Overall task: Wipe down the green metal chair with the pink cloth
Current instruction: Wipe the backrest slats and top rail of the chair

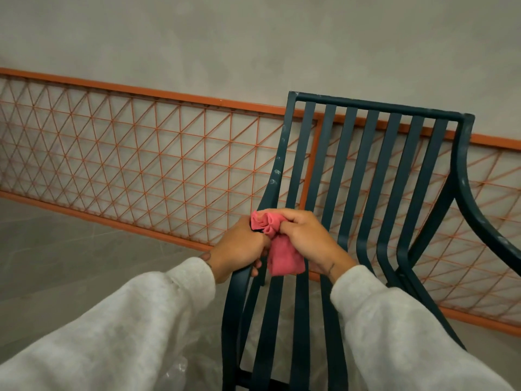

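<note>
On chair [380, 107]: 1 cloth [284, 258], 2 hands [239, 249] [307, 235].

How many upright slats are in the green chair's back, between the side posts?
7 slats, side by side under the top rail, left post to right post. The pink cloth and right hand cover parts of the leftmost ones.

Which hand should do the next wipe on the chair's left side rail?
Right, probably. The right hand pinches the bunched pink cloth right beside that rail of the green chair; the left hand is wrapped round the rail, steadying it.
</note>
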Action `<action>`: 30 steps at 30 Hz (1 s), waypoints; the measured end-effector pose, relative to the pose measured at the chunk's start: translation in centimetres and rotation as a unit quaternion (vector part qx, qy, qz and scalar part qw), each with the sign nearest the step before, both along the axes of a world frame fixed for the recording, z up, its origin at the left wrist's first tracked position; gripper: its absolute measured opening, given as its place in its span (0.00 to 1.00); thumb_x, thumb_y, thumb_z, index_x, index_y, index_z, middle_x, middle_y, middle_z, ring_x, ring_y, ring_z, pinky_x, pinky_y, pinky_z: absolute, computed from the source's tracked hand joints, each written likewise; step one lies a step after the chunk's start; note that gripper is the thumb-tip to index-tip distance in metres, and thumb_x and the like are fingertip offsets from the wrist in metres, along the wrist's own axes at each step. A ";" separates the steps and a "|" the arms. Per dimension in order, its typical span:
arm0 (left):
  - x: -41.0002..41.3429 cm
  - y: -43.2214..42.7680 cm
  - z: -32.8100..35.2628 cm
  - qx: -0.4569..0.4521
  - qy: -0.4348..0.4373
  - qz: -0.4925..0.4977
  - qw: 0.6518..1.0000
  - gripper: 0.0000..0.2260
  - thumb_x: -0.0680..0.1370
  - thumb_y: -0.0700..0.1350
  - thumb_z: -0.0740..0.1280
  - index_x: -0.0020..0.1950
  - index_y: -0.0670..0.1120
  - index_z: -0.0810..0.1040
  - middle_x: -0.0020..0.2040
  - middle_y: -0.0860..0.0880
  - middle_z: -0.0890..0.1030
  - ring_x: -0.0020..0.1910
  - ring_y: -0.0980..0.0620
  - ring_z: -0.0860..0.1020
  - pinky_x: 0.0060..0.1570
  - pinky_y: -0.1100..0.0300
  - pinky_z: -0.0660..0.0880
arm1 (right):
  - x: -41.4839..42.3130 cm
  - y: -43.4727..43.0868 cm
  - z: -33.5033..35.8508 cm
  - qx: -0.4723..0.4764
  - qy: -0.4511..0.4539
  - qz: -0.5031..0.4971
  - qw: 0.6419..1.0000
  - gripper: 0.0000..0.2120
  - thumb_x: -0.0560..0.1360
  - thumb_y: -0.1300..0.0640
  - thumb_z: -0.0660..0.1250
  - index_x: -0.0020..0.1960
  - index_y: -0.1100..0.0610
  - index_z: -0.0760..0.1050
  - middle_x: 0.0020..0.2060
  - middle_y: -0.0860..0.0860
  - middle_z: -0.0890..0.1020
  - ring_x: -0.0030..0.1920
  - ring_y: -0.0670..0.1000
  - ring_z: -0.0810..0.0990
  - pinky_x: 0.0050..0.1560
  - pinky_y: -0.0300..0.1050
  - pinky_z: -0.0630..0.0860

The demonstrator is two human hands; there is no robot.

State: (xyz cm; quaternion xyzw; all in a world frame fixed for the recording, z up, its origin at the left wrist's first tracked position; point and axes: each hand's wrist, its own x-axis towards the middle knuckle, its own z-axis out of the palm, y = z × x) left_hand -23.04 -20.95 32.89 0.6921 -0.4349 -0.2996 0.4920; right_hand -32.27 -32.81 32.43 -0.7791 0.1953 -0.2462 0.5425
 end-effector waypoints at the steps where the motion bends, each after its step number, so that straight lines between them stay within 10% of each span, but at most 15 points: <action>1: 0.1 -0.1 0.2 0.011 -0.006 -0.009 1.000 0.10 0.77 0.37 0.61 0.45 0.52 0.73 0.37 0.43 0.77 0.29 0.49 0.75 0.25 0.60 0.75 | -0.3 -0.3 0.0 0.028 -0.006 -0.002 1.000 0.17 0.78 0.68 0.61 0.57 0.54 0.83 0.54 0.51 0.85 0.58 0.52 0.82 0.62 0.49 0.78; 5: 1.1 -1.6 1.2 0.038 0.018 -0.041 0.998 0.06 0.80 0.41 0.61 0.46 0.51 0.72 0.41 0.42 0.79 0.30 0.50 0.76 0.27 0.60 0.77 | -0.6 -0.7 0.0 0.024 0.009 -0.008 1.000 0.21 0.78 0.68 0.60 0.57 0.47 0.83 0.56 0.46 0.84 0.58 0.51 0.81 0.62 0.47 0.77; 11: 1.6 -2.5 2.4 0.072 -0.009 -0.039 0.997 0.07 0.82 0.47 0.59 0.47 0.52 0.74 0.42 0.44 0.80 0.32 0.50 0.77 0.26 0.63 0.76 | -0.3 -0.2 1.5 -0.050 0.119 0.005 0.992 0.27 0.77 0.73 0.58 0.63 0.47 0.79 0.60 0.28 0.74 0.61 0.22 0.67 0.60 0.16 0.57; 14: 2.8 -2.9 1.9 0.097 -0.064 -0.035 0.993 0.09 0.79 0.49 0.59 0.42 0.53 0.76 0.40 0.47 0.80 0.38 0.51 0.80 0.37 0.53 0.81 | -0.3 0.4 2.8 -0.042 0.168 0.004 0.985 0.28 0.77 0.73 0.58 0.66 0.47 0.78 0.64 0.30 0.73 0.64 0.23 0.66 0.61 0.17 0.56; 18: 3.4 -3.2 3.3 0.201 -0.079 -0.055 0.975 0.13 0.77 0.48 0.60 0.59 0.44 0.72 0.53 0.45 0.78 0.52 0.47 0.79 0.55 0.52 0.77 | 0.2 0.4 5.8 -0.008 0.250 0.024 0.968 0.28 0.76 0.75 0.56 0.68 0.54 0.76 0.68 0.40 0.73 0.67 0.32 0.68 0.64 0.19 0.57; 25: 4.2 -6.5 5.3 0.218 0.007 0.024 0.976 0.11 0.78 0.51 0.64 0.58 0.50 0.67 0.49 0.50 0.79 0.46 0.49 0.79 0.49 0.55 0.74 | -0.2 -2.8 8.1 0.053 0.244 -0.046 0.967 0.12 0.81 0.51 0.65 0.63 0.42 0.76 0.56 0.39 0.80 0.55 0.36 0.77 0.52 0.30 0.71; 30: 5.7 -10.6 4.5 0.228 0.043 0.085 0.969 0.16 0.79 0.50 0.65 0.65 0.51 0.66 0.51 0.49 0.80 0.47 0.46 0.81 0.45 0.54 0.77 | 1.3 -8.1 8.1 0.027 0.197 -0.054 0.978 0.16 0.80 0.55 0.66 0.66 0.43 0.75 0.59 0.36 0.77 0.57 0.30 0.72 0.55 0.26 0.68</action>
